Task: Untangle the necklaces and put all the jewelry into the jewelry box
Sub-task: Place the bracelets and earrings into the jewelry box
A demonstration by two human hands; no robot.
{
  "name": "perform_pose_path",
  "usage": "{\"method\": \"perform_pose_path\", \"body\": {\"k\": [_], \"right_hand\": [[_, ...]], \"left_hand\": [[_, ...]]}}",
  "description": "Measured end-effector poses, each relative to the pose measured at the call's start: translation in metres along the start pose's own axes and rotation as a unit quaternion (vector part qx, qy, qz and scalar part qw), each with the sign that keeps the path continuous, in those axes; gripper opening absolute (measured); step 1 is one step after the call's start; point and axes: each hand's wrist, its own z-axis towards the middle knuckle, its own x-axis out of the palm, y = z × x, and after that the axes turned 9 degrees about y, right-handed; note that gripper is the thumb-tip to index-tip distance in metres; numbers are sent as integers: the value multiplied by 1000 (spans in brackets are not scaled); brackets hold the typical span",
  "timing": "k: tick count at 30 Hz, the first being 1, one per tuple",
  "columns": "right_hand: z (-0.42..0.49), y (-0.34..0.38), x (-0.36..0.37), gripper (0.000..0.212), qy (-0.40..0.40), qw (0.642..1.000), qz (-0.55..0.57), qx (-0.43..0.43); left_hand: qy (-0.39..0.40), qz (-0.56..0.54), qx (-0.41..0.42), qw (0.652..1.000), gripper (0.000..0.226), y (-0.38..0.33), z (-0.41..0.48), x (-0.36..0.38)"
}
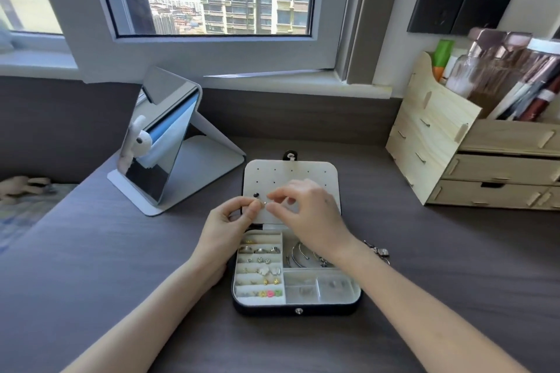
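1. Head view: the dark desk carries the open jewelry box, which lies flat with its lid swung away from the person.
2. The lid's pale panel, dotted with small holes, lies beyond the tray. The tray's compartments already hold rings, studs and bangles.
3. The right grip reaches in over the tray from the right. Its thumb and forefinger are pinched on one end of a tiny metal piece, and the other fingers are fanned loosely above the panel.
4. The left grip comes in from the box's left edge, its thumb and forefinger pinched on the other end.
5. A loose metal trinket lies on the desk just beside the box's right side, near the right wrist. It is not yet stored.
6. The tiny piece sits between the two pinches, just over the panel's near-left area and close beside a black stud. It seems to run left to right, but it is too small to identify. The panel lies directly under both grips, so seating it probably needs only a short press downward. Neither grip is clearly nearer.
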Motion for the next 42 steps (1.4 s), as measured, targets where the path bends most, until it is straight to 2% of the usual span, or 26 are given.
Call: {"method": "perform_pose_path", "body": {"k": [4, 6, 9, 12, 14, 17, 19, 22, 27, 29, 31, 34, 36, 39, 42], "right_hand": [[8, 3, 12, 14, -18, 1000, 8, -13], [9, 6, 13, 12, -34, 999, 41, -5], [8, 7, 10, 14, -43, 993, 104, 41], [4, 0, 10, 17, -45, 984, 159, 73], [0, -2, 10, 17, -46, 976, 195, 83], [-2, -3, 11, 18, -44, 968, 230, 94], [-3, -1, 9, 17, -30, 967, 238, 90], [-3, 1, 6, 13, -2, 973, 219, 70], [-6, 3, -1, 8, -23, 995, 96, 6], [-7, 4, -5, 4, -56, 995, 76, -10], [-8, 3, -11, 8, -71, 995, 71, -13], [-9, -1, -23, 18, -44, 997, 60, -10], [-9, -2, -32, 18, -13, 992, 125, 6], [-9, -3, -41, 13, 13, 947, 318, 55], [-12, -4, -43, 29, 92, 908, 397, 94]], "left_hand": [[37, -4, -30, 999, 15, -4, 0, -5], [56, 30, -44, 997, 20, -5, 1, -7], [56, 147, -46, 987, 29, -8, 2, -9], [48, 350, -11, 936, 31, -10, 2, -10], [46, 388, -12, 920, 34, -13, 3, -14], [50, 343, -33, 937, 31, -11, 9, -17], [25, 363, -20, 931, 30, -10, 10, -17], [-9, 380, 92, 920, 33, -13, 9, -12], [12, 321, 189, 928, 5, -37, 6, 6], [19, 298, 196, 934, 4, -41, 8, 9], [43, 270, 190, 943, 4, -44, 10, 10], [84, 276, 192, 938, 6, -49, 11, 12], [119, 267, 178, 939, 11, -53, 14, 11], [133, 219, 179, 950, 17, -59, 17, 13], [111, 198, 213, 950, 14, -61, 19, 20]]}}
